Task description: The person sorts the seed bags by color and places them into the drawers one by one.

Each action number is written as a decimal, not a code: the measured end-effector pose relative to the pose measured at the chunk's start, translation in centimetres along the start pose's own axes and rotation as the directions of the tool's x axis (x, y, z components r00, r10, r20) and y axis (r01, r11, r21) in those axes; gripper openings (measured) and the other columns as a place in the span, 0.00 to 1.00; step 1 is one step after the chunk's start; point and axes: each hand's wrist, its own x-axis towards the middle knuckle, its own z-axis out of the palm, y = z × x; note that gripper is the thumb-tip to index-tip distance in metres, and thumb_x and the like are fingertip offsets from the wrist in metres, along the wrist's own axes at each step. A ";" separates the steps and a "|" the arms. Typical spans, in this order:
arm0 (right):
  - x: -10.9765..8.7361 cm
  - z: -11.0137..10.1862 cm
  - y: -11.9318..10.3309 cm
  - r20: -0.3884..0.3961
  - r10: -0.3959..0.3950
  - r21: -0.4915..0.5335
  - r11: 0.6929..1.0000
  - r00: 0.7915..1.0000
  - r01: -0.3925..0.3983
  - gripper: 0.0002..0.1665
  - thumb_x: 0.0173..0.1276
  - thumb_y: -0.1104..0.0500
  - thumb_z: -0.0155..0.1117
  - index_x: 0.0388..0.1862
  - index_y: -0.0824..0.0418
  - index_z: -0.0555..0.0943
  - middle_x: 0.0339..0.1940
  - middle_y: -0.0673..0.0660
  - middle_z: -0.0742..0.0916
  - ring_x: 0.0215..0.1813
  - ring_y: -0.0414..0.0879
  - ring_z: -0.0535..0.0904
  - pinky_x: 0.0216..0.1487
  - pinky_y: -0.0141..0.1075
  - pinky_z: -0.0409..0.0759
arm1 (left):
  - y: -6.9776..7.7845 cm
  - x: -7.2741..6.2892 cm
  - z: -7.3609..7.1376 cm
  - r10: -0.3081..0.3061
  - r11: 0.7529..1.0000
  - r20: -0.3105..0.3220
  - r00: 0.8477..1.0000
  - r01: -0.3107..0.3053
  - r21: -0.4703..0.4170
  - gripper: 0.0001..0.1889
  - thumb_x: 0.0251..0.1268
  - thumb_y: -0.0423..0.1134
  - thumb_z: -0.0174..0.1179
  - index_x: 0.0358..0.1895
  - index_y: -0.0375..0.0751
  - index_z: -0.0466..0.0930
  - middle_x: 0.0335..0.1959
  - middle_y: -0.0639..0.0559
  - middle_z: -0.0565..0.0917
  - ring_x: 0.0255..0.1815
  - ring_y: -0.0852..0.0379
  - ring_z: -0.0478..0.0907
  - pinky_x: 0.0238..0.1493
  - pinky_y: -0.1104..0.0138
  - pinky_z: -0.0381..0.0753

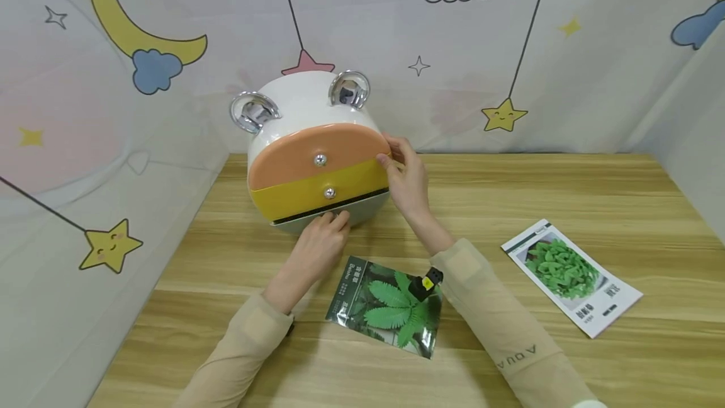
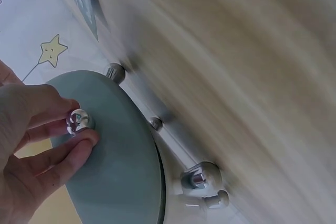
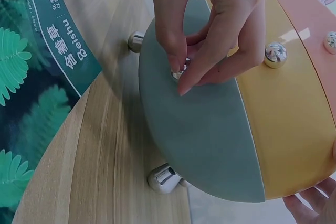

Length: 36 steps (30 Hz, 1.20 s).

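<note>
The drawer cabinet (image 1: 306,102) is white with silver ears (image 1: 255,112); its top drawer front (image 1: 351,150) is peach-orange, the middle drawer front (image 1: 283,199) yellow, the bottom drawer front (image 2: 115,150) grey-green, with silver knobs (image 1: 320,160). The dark green packet (image 1: 391,307) carries bright green leaves; the white packet (image 1: 572,276), a green plant picture. Brown wood grain streaks the tabletop (image 1: 481,200).

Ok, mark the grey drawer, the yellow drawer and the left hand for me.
Grey drawer (image 2: 121,156): left wrist view, on its front face.
Yellow drawer (image 3: 286,111): right wrist view, on its front face.
Left hand (image 1: 321,240): head view, on the back of the hand.
</note>
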 end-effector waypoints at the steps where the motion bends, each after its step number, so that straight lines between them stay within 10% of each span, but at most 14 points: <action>1: 0.0 0.0 0.0 -0.004 -0.001 -0.002 1.000 1.000 0.001 0.23 0.67 0.56 0.59 0.61 0.57 0.76 0.57 0.57 0.83 0.59 0.52 0.79 0.57 0.44 0.81 | 0.1 0.0 -0.1 0.004 1.000 -0.001 1.000 -0.004 0.004 0.08 0.52 0.21 0.58 0.29 0.34 0.84 0.32 0.50 0.74 0.24 0.55 0.70 0.21 0.71 0.67; 36: 0.5 -0.5 0.1 0.049 -0.019 -0.018 1.000 0.999 0.020 0.21 0.67 0.56 0.60 0.59 0.57 0.77 0.58 0.58 0.83 0.59 0.53 0.79 0.57 0.43 0.82 | 4.0 -1.6 -2.9 0.046 0.999 -0.027 0.999 -0.045 0.014 0.04 0.50 0.26 0.63 0.23 0.37 0.82 0.29 0.50 0.72 0.20 0.56 0.67 0.18 0.71 0.62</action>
